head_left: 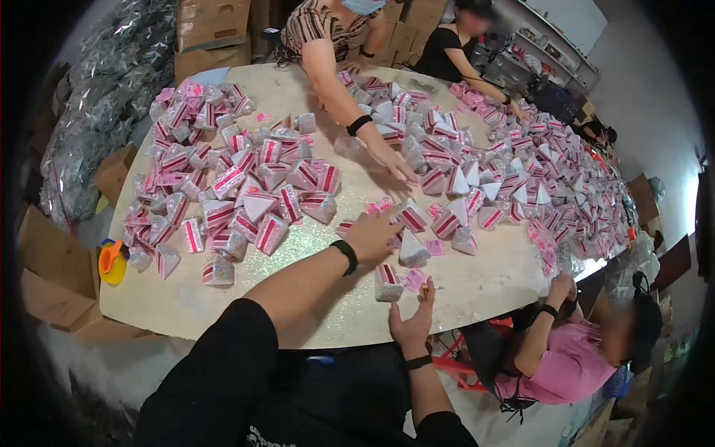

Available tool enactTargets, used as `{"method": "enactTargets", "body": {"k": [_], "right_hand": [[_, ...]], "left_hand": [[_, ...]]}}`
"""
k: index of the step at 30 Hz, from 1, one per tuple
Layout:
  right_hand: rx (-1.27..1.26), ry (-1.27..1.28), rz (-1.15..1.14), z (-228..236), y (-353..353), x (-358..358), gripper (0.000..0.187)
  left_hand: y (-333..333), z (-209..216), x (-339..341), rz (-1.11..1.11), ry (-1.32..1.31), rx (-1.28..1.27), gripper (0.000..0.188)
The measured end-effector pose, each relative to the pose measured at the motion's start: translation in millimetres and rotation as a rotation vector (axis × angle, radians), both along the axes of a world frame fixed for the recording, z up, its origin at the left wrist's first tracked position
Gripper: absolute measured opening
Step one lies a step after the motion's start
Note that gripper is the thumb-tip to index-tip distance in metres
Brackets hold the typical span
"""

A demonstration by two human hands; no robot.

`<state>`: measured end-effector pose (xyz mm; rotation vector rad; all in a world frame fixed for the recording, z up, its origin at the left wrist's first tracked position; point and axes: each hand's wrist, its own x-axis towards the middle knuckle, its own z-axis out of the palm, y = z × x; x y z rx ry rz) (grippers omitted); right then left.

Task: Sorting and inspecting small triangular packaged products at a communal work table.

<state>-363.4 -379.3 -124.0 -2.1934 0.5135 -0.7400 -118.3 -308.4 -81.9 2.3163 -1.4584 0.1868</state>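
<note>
My left hand reaches across the table among loose wedge-shaped pieces shaped like cake slices, pink, white and red in clear bubble wrap. Its fingers stretch toward a wrapped slice, partly hidden behind the hand; whether they touch is unclear. Nearer to me, my right hand is raised with thumb and forefinger apart, holding nothing I can see. Just beyond it stands a wrapped cake slice, with a pink tag beside it. Another wrapped slice lies between my hands and the far pieces.
Wrapped slices pile up at left and right on the pale table. Orange-handled scissors or tape lie at the left edge. Across from me a co-worker's arm reaches in; another co-worker sits right.
</note>
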Motion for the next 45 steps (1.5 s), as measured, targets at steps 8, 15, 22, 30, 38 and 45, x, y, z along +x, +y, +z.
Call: {"method": "enactTargets", "body": {"k": [8,15,22,30,38,45], "right_hand": [[-0.049,-0.072,0.004,1.6,5.7,1.4,0.098],[-0.08,-0.156,-0.065,-5.1,2.7,-7.6,0.098],[-0.09,-0.24,-0.167,-14.3,-2.4,-4.5,0.091],[-0.073,-0.257,-0.175,-15.7,-2.7,-8.1,0.089],[-0.074,-0.25,-0.194,-7.9,1.4,-8.9,0.089],[-0.116,-0.236,-0.181,-10.3,-3.2,-8.1,0.087]], "left_hand": [[91.8,11.2,24.7,0.044,0.019,0.214,0.049],[91.6,49.3,7.0,0.034,-0.005,0.102,0.059],[-14.0,34.3,-45.4,-0.447,0.124,0.002,0.054],[17.0,7.4,-25.0,-0.307,0.15,0.164,0.028],[-18.3,61.7,-22.7,-0.097,0.066,0.258,0.06],[-140.1,62.3,-15.2,-0.017,-0.075,0.164,0.075]]}}
